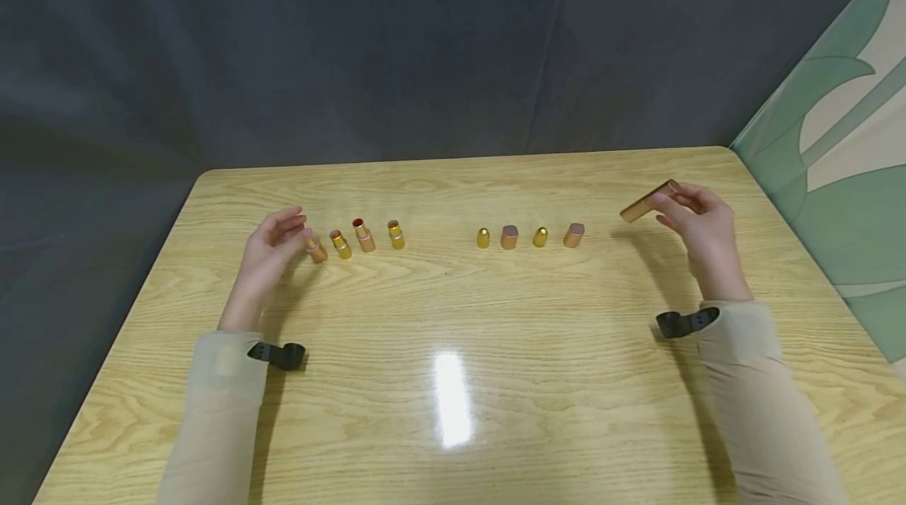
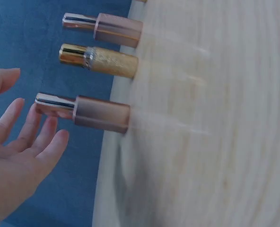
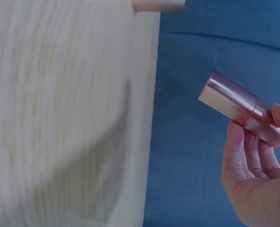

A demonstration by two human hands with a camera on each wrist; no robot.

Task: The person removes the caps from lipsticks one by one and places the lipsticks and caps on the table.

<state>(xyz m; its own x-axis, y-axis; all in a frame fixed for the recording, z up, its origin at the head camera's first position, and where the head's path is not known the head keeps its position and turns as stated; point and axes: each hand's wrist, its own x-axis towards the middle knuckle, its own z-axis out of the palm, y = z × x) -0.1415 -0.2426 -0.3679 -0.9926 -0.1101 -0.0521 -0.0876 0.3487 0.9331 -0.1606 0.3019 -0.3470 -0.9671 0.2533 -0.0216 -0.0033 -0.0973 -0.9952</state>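
Note:
Between the thumb and fingers of my right hand is a capped rose-gold lipstick, raised above the table and tilted. A seam crosses its case in the right wrist view. My left hand is at the leftmost uncapped lipstick, which stands upright on the table. The left wrist view shows the thumb apart from it and the fingers loosely spread beside its shiny inner tube; whether a fingertip touches it, I cannot tell. Beside it stand a gold lipstick, a rose-gold one and another gold one, all uncapped.
Right of the middle stand a gold cap, a rose-gold cap, a second gold cap and a second rose-gold cap. They share a light wooden table. Behind it hangs a dark blue cloth.

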